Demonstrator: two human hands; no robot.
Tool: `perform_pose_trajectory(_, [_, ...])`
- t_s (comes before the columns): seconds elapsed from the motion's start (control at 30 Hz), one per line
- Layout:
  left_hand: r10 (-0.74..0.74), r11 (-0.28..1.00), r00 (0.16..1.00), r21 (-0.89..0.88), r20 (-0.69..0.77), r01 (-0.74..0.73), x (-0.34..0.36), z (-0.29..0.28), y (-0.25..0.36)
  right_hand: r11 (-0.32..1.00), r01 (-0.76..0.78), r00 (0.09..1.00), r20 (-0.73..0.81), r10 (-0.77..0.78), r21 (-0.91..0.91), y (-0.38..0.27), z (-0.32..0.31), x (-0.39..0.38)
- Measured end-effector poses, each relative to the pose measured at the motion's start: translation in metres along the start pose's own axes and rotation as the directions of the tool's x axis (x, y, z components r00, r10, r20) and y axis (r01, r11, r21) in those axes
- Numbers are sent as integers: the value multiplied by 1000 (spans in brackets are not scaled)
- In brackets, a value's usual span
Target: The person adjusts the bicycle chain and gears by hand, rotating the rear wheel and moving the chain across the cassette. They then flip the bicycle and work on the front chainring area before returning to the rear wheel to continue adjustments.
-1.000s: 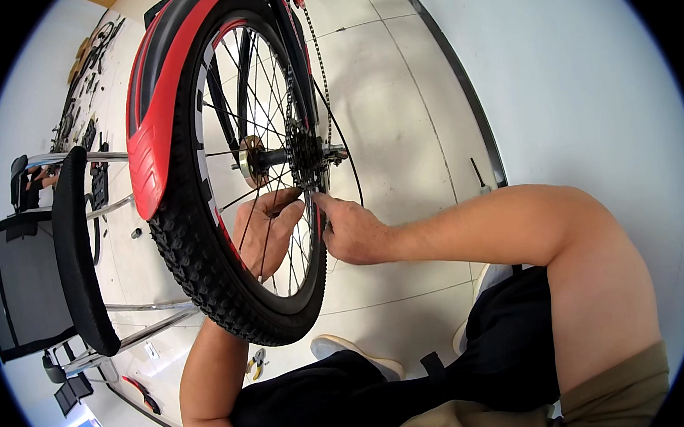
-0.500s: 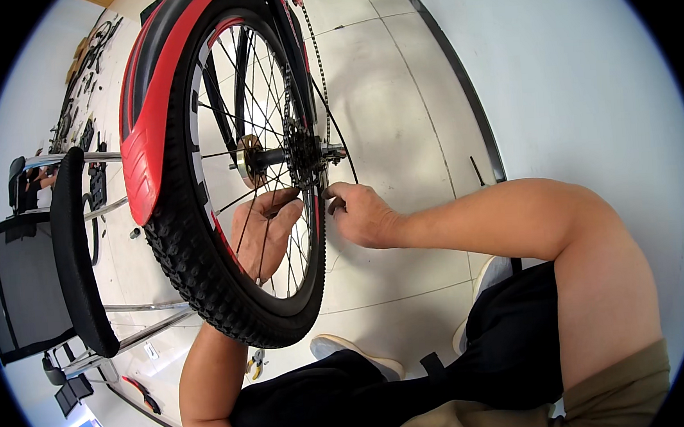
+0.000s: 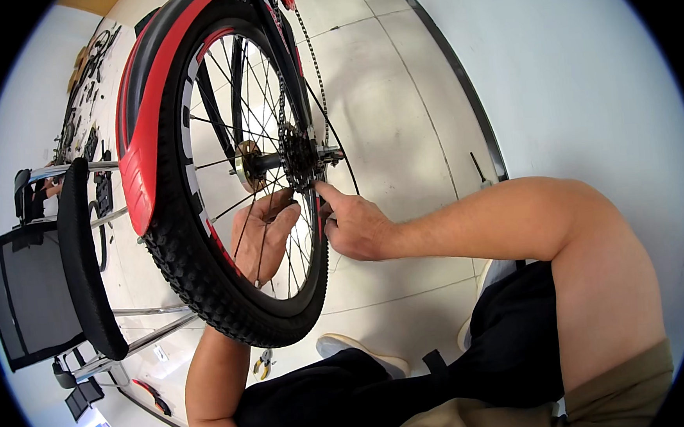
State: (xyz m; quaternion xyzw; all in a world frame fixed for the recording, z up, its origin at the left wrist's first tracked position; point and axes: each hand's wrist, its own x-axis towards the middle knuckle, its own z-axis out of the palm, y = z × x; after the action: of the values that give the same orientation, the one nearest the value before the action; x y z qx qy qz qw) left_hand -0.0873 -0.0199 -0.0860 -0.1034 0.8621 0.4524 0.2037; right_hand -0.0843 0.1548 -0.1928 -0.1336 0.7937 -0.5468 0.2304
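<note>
A bicycle's rear wheel, with a black knobby tyre, stands before me. My left hand reaches behind the spokes, its fingers curled and thumb close to the forefinger, just under the rear sprockets. Whatever its fingertips hold is too small to make out. On the wheel's right side, my right hand stretches its forefinger to the lower edge of the sprockets, the other fingers bent in. Nothing visible is held there. The chain hangs down past the axle end. A brass-coloured disc sits on the hub's left.
A red and black mudguard covers the wheel's left side. Beside it stands a black chair with metal legs. Yellow-handled pliers and a red-and-black tool lie on the floor. A wall rises at the right.
My right forefinger has straightened and moved slightly up and left to the sprockets' lower edge. The left hand stays nearly in place. The whole view has shifted a little.
</note>
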Motion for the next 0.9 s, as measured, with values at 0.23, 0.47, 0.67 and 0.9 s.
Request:
perform_pose_trajectory(0.23, [24, 999, 1000, -38, -1, -24, 3, 1, -7, 997, -23, 996, 87, 16, 74, -3, 4, -2])
perform_pose_trajectory(0.47, [13, 997, 1000, -82, 7, -12, 4, 1, -8, 993, 122, 993, 9, -122, -4, -1, 9, 5])
perform_pose_trajectory(0.67, [24, 996, 1000, -88, 7, -23, 3, 2, -8, 992, 105, 994, 15, -105, -71, 1, 16, 12])
perform_pose_trajectory(0.9, [30, 997, 999, -72, -12, -30, 4, 2, -9, 997, 67, 997, 34, -66, -36, -23, 7, -11])
